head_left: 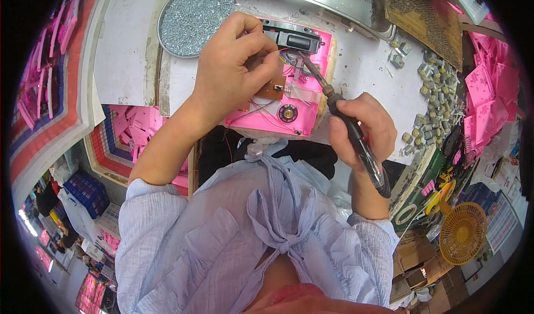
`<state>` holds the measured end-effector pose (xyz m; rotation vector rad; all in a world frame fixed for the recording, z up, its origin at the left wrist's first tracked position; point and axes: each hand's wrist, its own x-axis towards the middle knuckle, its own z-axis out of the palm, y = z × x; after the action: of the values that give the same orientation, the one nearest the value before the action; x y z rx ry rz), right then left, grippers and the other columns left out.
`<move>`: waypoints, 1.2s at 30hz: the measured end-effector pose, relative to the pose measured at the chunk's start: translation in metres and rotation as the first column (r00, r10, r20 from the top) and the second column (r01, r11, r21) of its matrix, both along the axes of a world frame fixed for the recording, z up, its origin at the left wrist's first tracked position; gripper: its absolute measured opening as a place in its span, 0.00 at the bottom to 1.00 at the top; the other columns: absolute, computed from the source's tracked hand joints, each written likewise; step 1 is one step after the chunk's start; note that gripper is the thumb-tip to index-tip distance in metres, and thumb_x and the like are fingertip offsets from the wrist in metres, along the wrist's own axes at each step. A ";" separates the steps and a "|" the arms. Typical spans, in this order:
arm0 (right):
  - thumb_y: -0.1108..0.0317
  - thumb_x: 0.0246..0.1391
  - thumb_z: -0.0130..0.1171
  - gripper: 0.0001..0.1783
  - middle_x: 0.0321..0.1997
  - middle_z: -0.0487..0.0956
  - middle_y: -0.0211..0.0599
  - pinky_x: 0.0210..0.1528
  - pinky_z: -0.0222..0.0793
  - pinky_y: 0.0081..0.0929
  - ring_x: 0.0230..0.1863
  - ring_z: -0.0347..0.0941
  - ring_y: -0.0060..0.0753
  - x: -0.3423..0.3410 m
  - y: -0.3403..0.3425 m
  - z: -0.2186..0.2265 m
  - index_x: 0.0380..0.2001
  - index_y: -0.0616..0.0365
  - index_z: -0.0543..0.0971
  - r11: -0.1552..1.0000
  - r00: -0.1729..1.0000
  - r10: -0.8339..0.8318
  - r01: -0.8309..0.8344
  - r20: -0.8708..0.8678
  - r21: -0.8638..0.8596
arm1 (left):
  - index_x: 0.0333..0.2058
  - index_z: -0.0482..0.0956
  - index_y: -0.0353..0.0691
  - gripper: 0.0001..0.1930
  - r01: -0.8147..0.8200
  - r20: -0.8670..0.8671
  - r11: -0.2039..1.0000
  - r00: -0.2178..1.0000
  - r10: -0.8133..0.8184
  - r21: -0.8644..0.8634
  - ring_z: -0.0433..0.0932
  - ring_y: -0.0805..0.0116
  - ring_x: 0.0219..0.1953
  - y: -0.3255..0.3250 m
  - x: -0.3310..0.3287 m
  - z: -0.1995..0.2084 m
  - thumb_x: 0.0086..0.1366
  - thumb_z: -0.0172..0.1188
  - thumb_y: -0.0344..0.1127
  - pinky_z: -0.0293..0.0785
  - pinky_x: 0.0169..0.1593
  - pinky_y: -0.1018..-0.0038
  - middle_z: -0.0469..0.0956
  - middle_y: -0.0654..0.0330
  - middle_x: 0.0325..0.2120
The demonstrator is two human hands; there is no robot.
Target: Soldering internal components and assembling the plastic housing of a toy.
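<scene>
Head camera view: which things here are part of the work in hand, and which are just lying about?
In use:
- pink plastic housing
- brown circuit board, under the left hand
- soldering iron, gripped by the right hand

Lying about:
- round tray of screws
- small metal parts on the bench
- yellow fan
- cardboard boxes

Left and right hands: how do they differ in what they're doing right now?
The left hand lies over the pink housing, fingertips pinching a small brown circuit board; the right hand sits off the housing's right edge. The left presses down on the work; the right has a fist grip on a black soldering iron, tip angled toward the wires. Both are bare and closed on something.
</scene>
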<state>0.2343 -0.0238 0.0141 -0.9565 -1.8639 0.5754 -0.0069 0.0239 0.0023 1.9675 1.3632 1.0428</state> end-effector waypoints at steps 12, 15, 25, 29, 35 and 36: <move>0.78 0.41 0.70 0.18 0.20 0.75 0.33 0.20 0.62 0.28 0.17 0.68 0.34 -0.010 0.007 -0.004 0.39 0.57 0.80 0.999 1.000 0.014 -0.015 0.021 0.030 | 0.29 0.82 0.36 0.05 0.002 -0.009 1.000 1.000 -0.001 0.031 0.79 0.65 0.31 0.001 -0.001 -0.002 0.55 0.68 0.28 0.77 0.36 0.71 0.73 0.58 0.33; 0.77 0.45 0.70 0.17 0.21 0.76 0.36 0.21 0.62 0.26 0.18 0.69 0.32 -0.009 0.008 -0.004 0.40 0.60 0.79 0.998 0.998 0.038 -0.040 0.053 0.039 | 0.29 0.82 0.36 0.04 0.001 -0.005 1.000 1.000 -0.001 0.031 0.79 0.65 0.31 0.001 -0.001 -0.002 0.55 0.68 0.28 0.77 0.36 0.70 0.73 0.58 0.33; 0.79 0.34 0.71 0.21 0.18 0.69 0.30 0.21 0.61 0.27 0.17 0.66 0.33 -0.005 0.013 -0.004 0.37 0.55 0.82 0.987 0.985 0.072 -0.094 0.155 0.134 | 0.29 0.81 0.36 0.05 -0.002 -0.012 0.999 1.000 0.002 0.050 0.79 0.64 0.32 0.001 0.000 -0.002 0.54 0.68 0.28 0.77 0.36 0.70 0.73 0.58 0.33; 0.79 0.34 0.70 0.20 0.17 0.69 0.30 0.20 0.60 0.27 0.17 0.66 0.33 -0.003 0.011 -0.004 0.36 0.55 0.82 0.993 0.995 0.056 -0.064 0.088 0.097 | 0.29 0.81 0.36 0.05 0.004 -0.019 0.997 1.000 -0.003 0.071 0.79 0.65 0.31 0.001 0.000 -0.002 0.54 0.68 0.28 0.78 0.36 0.71 0.73 0.58 0.33; 0.80 0.36 0.69 0.18 0.17 0.70 0.30 0.21 0.61 0.27 0.17 0.67 0.33 -0.003 0.012 -0.002 0.35 0.56 0.81 0.996 0.996 0.052 -0.057 0.072 0.073 | 0.29 0.81 0.36 0.05 0.004 -0.040 0.997 0.999 -0.001 0.082 0.79 0.66 0.31 0.002 0.001 -0.002 0.54 0.68 0.28 0.78 0.35 0.72 0.73 0.59 0.33; 0.80 0.36 0.69 0.18 0.17 0.71 0.31 0.21 0.62 0.27 0.17 0.67 0.33 -0.004 0.013 -0.003 0.35 0.56 0.81 0.996 0.997 0.050 -0.055 0.059 0.073 | 0.29 0.81 0.36 0.05 0.002 -0.039 0.997 0.999 0.001 0.079 0.79 0.65 0.31 0.002 0.001 -0.002 0.54 0.68 0.28 0.78 0.35 0.71 0.73 0.59 0.33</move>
<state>0.2301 -0.0111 0.0115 -0.8853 -1.9522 0.5113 -0.0056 0.0255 0.0007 2.0555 1.3607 1.0792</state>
